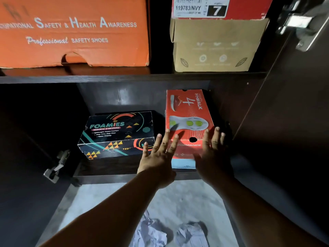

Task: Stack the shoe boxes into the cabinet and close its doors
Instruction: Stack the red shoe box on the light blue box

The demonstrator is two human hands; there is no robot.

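Your left hand & right hand lie flat, fingers straight, on the red box, bottom shelf, right side. Prob. light, stiff card. Hold both sides.

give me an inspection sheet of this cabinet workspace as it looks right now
surface: dark lower shelf, dim; upper shelf above.
job's things: red box and black box side by side, apart, on lower shelf; orange box and brown box above, another red-and-white box on the brown one.
clutter: crumpled paper on the floor.
hands: left hand and right hand, fingers straight, at the red box's front end.
cables: nothing seen.
surroundings: both doors open; hinges visible.
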